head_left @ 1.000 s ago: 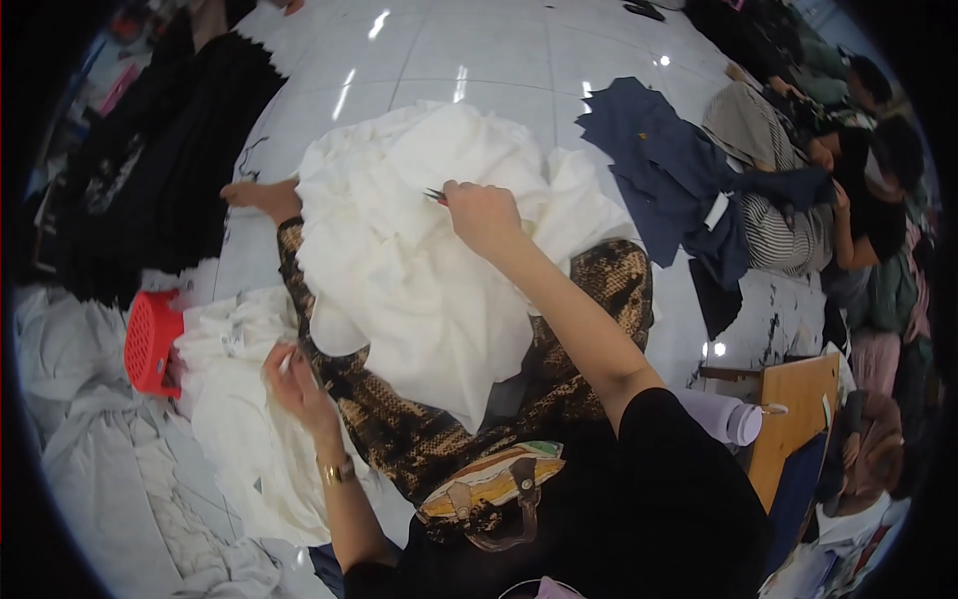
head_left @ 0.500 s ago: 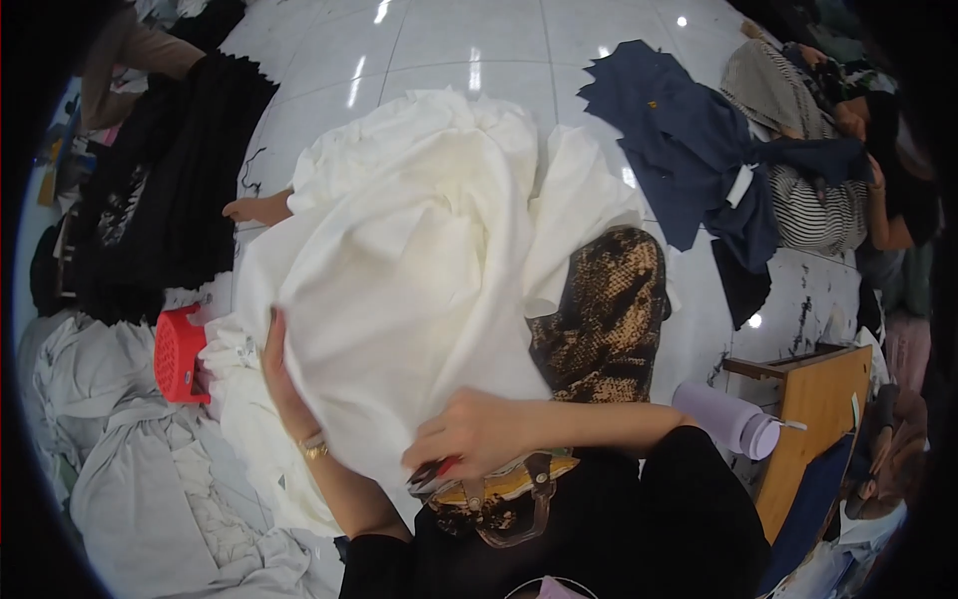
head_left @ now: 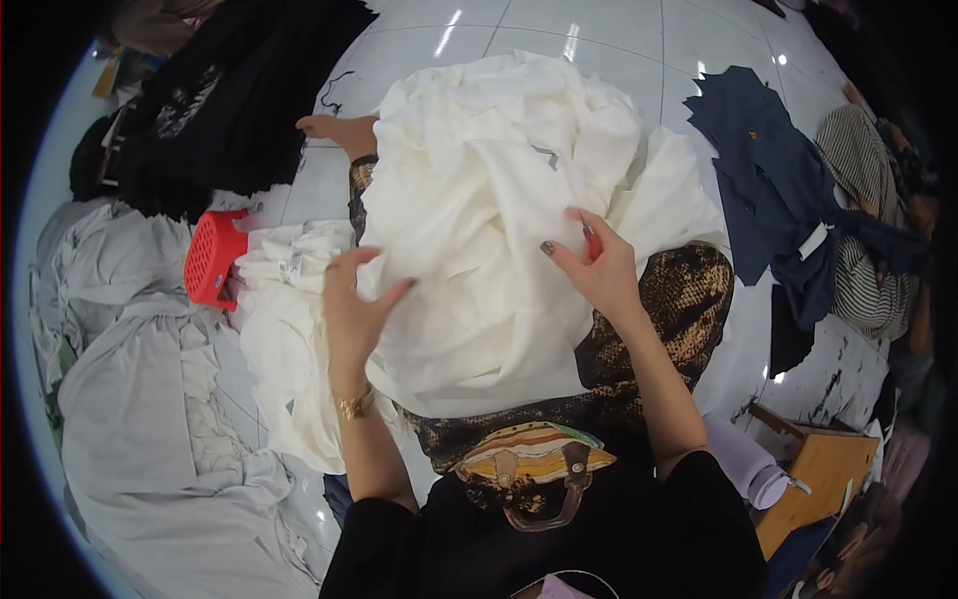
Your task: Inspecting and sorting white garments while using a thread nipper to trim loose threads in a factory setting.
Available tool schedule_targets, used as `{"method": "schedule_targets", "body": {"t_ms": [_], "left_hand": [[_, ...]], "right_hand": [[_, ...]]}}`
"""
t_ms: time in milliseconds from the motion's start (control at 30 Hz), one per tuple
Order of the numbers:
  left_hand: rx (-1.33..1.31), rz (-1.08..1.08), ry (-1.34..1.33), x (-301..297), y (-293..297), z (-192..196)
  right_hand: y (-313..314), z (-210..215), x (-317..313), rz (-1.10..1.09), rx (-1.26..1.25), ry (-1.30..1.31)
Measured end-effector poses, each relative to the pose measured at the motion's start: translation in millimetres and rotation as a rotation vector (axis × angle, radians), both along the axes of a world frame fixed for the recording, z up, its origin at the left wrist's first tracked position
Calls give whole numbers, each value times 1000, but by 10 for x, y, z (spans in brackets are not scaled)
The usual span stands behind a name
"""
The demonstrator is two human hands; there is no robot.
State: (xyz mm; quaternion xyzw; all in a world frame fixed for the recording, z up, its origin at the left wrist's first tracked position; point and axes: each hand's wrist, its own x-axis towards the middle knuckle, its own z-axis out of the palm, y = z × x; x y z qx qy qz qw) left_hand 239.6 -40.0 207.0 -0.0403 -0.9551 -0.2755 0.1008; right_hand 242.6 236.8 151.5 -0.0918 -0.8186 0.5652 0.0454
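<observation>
A large, crumpled white cloth (head_left: pixel 469 329) is heaped over my lap and patterned brown-and-black trousers (head_left: pixel 689 299). At its left edge my left hand (head_left: pixel 357 309) is open, thumb and fingers apart, with nothing gripped in it. My right hand (head_left: pixel 604 275) is over the right side of the cloth and holds small red-handled snips (head_left: pixel 591 243) in its palm. Its thumb and forefinger are apart at the cloth. Most of the snips is hidden by the fingers.
A red plastic stool (head_left: pixel 213 260) stands at left beside white cloth pieces (head_left: pixel 299 369) and a grey cloth pile (head_left: pixel 150 399). Black cloth (head_left: pixel 230 110) lies far left, navy cloth (head_left: pixel 763 170) at right. A lilac bottle (head_left: pixel 743 464) is near a wooden board (head_left: pixel 823 479).
My right hand has moved from the near edge up and right across the cloth, still with the snips. My left hand has come off the cloth's side and opened. The view has shifted.
</observation>
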Motion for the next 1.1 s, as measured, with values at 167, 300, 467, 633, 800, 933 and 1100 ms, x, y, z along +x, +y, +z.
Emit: {"method": "schedule_targets", "body": {"t_ms": [167, 300, 467, 633, 800, 933, 1100], "left_hand": [[56, -112, -135, -307, -193, -194], [537, -12, -294, -597, -321, -85], [1245, 158, -413, -771, -139, -58], [535, 102, -95, -844, -216, -367], [208, -202, 136, -497, 139, -247], [109, -318, -1, -274, 600, -204], [-221, -280, 130, -195, 668, -381]], "right_hand": [[38, -195, -110, -41, 27, 61], [213, -54, -163, -184, -110, 178], [-111, 191, -72, 1, -11, 128], [-344, -233, -37, 65, 339, 145], [-264, -290, -60, -6, 15, 91], [-57, 3, -30, -82, -116, 120], [-34, 41, 8, -160, 33, 96]]}}
